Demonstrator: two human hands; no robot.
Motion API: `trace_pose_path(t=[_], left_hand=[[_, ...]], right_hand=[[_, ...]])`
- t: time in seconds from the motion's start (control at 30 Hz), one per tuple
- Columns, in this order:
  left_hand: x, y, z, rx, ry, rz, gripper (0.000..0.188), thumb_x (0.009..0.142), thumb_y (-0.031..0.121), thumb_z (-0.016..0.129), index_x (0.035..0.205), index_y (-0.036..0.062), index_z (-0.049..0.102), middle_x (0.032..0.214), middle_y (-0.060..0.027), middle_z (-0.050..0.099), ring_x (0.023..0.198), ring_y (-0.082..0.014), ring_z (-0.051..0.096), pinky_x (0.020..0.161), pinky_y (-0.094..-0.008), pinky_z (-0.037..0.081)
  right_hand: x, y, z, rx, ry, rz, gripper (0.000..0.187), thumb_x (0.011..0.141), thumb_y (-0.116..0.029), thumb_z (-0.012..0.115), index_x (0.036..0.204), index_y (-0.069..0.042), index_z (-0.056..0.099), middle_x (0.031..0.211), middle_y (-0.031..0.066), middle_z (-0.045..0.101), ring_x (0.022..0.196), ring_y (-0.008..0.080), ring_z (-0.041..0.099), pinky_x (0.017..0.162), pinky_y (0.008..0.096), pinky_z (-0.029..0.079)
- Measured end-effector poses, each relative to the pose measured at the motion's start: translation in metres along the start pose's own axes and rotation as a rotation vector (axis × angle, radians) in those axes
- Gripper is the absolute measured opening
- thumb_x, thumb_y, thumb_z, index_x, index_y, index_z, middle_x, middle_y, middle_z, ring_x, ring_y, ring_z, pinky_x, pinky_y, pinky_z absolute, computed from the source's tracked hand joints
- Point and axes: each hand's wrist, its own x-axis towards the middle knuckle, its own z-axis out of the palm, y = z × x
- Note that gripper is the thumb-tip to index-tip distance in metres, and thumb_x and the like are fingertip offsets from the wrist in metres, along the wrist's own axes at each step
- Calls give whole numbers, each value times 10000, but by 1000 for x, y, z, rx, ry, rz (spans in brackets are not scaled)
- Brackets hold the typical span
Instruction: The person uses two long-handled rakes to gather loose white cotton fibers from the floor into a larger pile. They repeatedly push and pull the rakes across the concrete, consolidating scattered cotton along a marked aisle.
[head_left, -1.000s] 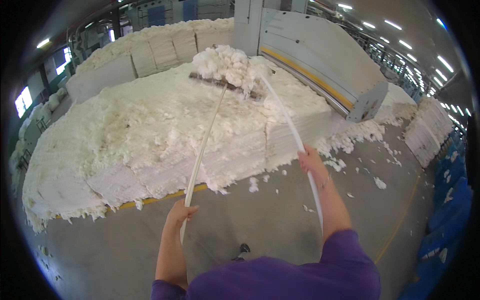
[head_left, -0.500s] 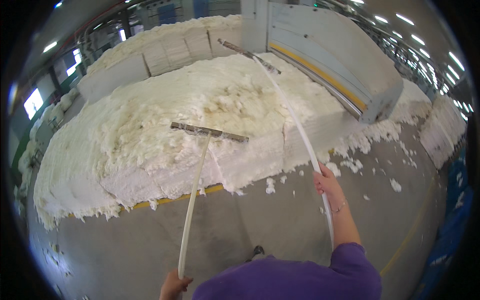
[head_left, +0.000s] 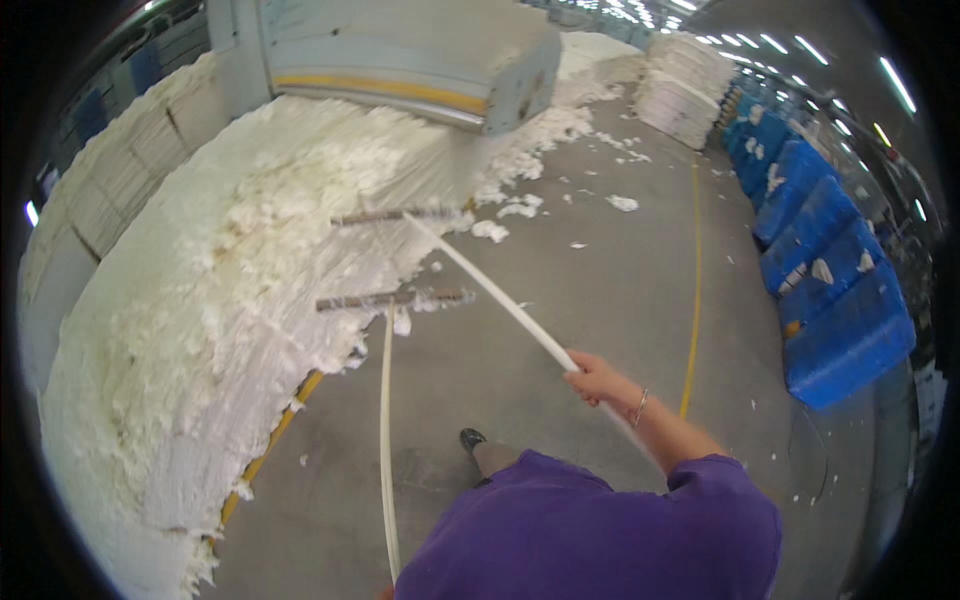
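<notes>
My right hand is closed around the white pole of a long T-shaped rake. The crossbar of that rake lies across the near side of a long mound of white cotton-like fibre. At the lower edge my left hand is almost wholly cut off; a sliver of it shows at the pole of a second T-shaped rake. This one's crossbar, with wisps of fibre clinging to it, overlaps the mound's edge and the grey floor, closer to me than the first.
A large grey machine housing with a yellow strip stands over the mound's far end. Blue bins line the right side. Stacked white bales stand at the back. Yellow lines and fibre tufts mark the floor.
My view has swung to the right, bringing in the blue bins. Both rake heads have come off the mound's top towards its near edge and closer together. My left hand has nearly left the picture.
</notes>
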Motion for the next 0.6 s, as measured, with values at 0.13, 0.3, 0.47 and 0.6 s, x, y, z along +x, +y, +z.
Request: trace_pose_path(t=[0.13, 0.3, 0.47, 0.6], left_hand=[[57, 32, 13, 149, -94, 24, 303, 703, 233, 645, 892, 2, 595, 738, -91, 617, 663, -209, 594, 610, -351, 466], [130, 92, 42, 309, -160, 35, 324, 708, 244, 637, 927, 8, 603, 758, -88, 624, 693, -215, 599, 635, -355, 465], [196, 177, 86, 455, -157, 17, 346, 714, 256, 630, 962, 14, 611, 777, -85, 630, 724, -222, 604, 660, -359, 464], [180, 270, 121, 530, -103, -19, 366, 719, 265, 624, 989, 19, 618, 793, -82, 636, 748, -227, 609, 680, -362, 463]], right_hand=[[2, 57, -14, 42, 35, 24, 274, 821, -115, 479, 1089, -79, 518, 584, 6, 453, 427, 93, 432, 350, 261, 361], [35, 138, -43, 30, 93, 189, 251, 796, -79, 469, 1039, -39, 513, 576, 45, 462, 429, 136, 450, 358, 304, 365], [82, 225, -83, -79, 61, 307, 338, 802, -142, 524, 1119, -24, 505, 622, 33, 497, 471, 118, 450, 399, 287, 380], [102, 257, -122, -75, 128, 289, 271, 792, -108, 493, 1047, -17, 497, 615, 116, 536, 448, 186, 499, 408, 340, 398]])
